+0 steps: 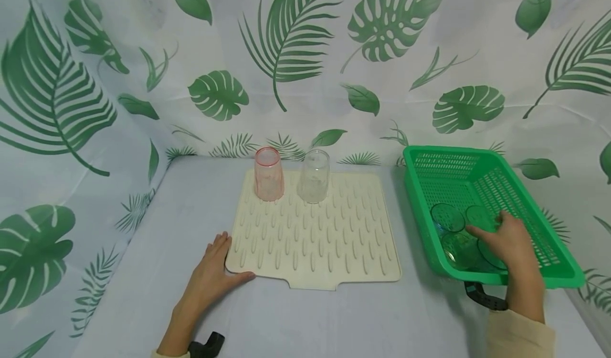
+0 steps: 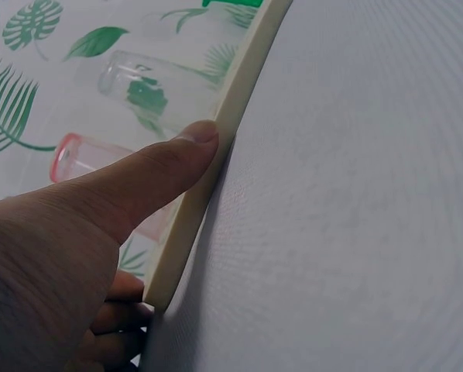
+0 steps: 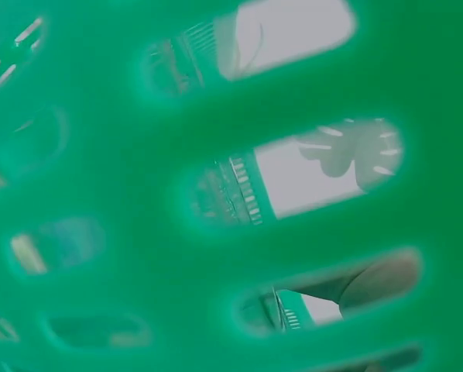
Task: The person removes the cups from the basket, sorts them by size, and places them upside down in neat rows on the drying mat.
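On the cream drying mat (image 1: 315,236), a pink-tinted glass (image 1: 269,175) and a clear glass (image 1: 314,177) stand upside down near the far edge. My left hand (image 1: 207,276) rests at the mat's near left corner, the thumb on the front edge and the fingers along the left side. In the left wrist view, its thumb (image 2: 189,147) touches the mat's rim. My right hand (image 1: 513,241) reaches into the green basket (image 1: 458,274), thumb and fingers spread above several glasses (image 1: 447,217). Basket slats fill most of the right wrist view, so contact with a glass cannot be told.
The basket stands right of the mat on a table with a pale cloth (image 1: 353,321). A leaf-printed sheet (image 1: 296,40) hangs behind and along the sides. The basket's near wall rises between my right wrist and the glasses.
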### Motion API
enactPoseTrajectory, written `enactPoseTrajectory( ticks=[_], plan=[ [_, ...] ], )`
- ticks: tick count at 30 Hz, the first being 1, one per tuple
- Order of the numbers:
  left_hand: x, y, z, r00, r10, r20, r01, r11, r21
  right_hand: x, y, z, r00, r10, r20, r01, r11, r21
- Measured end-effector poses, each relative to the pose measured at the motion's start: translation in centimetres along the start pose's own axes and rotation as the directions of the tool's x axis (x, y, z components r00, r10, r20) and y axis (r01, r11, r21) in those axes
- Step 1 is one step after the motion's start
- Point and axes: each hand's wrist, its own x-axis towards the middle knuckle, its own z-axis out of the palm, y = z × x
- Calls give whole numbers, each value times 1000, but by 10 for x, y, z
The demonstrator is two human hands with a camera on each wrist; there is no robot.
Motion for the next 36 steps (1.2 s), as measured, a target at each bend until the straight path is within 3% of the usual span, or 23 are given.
enactPoseTrajectory(
  ticks=[18, 23, 30, 36],
  plan=[
    [-1, -2, 0, 1000, 6, -6, -6, 1000, -15, 8, 3, -1, 992, 63, 109, -60, 998, -32],
    [0, -3, 1, 1000, 7, -7, -8, 1000, -16, 6, 1, -1, 992, 74, 102, -73, 997, -18],
    [0, -4, 3, 1000, 14, -14, -14, 1000, -19, 3, -1, -2, 996, 94, 12, -94, 995, 18],
    [-1, -2, 1, 1000, 15, -14, -15, 1000, -21, -3, -7, -1, 983, 134, -126, -117, 983, 139]
  ],
)
